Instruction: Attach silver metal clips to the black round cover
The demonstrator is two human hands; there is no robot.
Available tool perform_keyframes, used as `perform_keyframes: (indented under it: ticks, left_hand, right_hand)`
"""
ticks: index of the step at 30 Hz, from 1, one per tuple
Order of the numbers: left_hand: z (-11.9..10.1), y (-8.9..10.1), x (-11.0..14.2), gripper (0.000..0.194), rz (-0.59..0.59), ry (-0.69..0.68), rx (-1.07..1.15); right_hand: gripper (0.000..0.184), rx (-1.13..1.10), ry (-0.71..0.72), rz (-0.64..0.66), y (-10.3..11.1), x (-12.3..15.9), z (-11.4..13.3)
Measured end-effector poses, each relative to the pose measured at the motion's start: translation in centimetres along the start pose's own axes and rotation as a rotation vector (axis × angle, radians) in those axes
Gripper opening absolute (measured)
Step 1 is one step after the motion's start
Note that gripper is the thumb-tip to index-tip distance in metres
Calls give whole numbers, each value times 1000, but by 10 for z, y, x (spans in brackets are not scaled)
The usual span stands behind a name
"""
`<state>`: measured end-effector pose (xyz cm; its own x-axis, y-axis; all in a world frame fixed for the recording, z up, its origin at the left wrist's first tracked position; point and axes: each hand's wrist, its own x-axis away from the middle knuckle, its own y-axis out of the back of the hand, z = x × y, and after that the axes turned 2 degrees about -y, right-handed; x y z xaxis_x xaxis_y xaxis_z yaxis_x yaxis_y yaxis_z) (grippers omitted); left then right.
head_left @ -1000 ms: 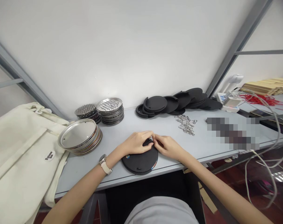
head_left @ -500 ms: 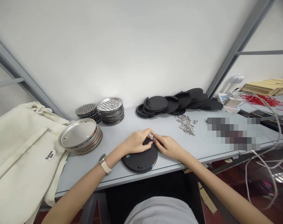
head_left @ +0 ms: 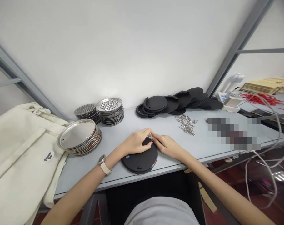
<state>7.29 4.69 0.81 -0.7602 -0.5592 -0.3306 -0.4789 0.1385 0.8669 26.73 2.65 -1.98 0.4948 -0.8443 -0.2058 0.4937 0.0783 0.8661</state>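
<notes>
A round black disc [head_left: 140, 161] lies flat near the table's front edge, with a strip of coloured edge showing at its right side and a small slot near its front. My left hand [head_left: 136, 143] rests over the disc's far part, its thumb and index finger curled in around a small shiny metal clip [head_left: 150, 136] at the far rim. From the right, the fingertips of my right hand [head_left: 167, 145] pinch the same clip. My fingers hide most of the clip, so I cannot tell whether it passes through the disc.
Behind lie a loose pile of metal clips [head_left: 186, 124] and overlapping black discs [head_left: 156, 103]. To the left stand stacked round graters [head_left: 109, 109] and smooth metal discs [head_left: 77, 134], beside a cream bag [head_left: 20, 156]. White cables [head_left: 273, 175] hang at the right.
My right fingertips have closed in slightly toward my left fingers, covering more of the metal clip. The disc keeps its place on the table; the whole view has shifted a little.
</notes>
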Motion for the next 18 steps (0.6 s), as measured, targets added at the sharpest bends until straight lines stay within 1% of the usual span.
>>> perform_keyframes:
  ticks: [4,9,18]
  left_hand:
    - [0,0,-1,20,2,-3,2]
    - [-1,0,-1,21,5,4,13]
    - [0,0,-1,22,-1,25,37]
  right_hand:
    - [37,45,-11,-1,-1,0,0]
    - [37,41,-6,-4,-2,1,0]
    - [29,60,3,0,-1,2,0]
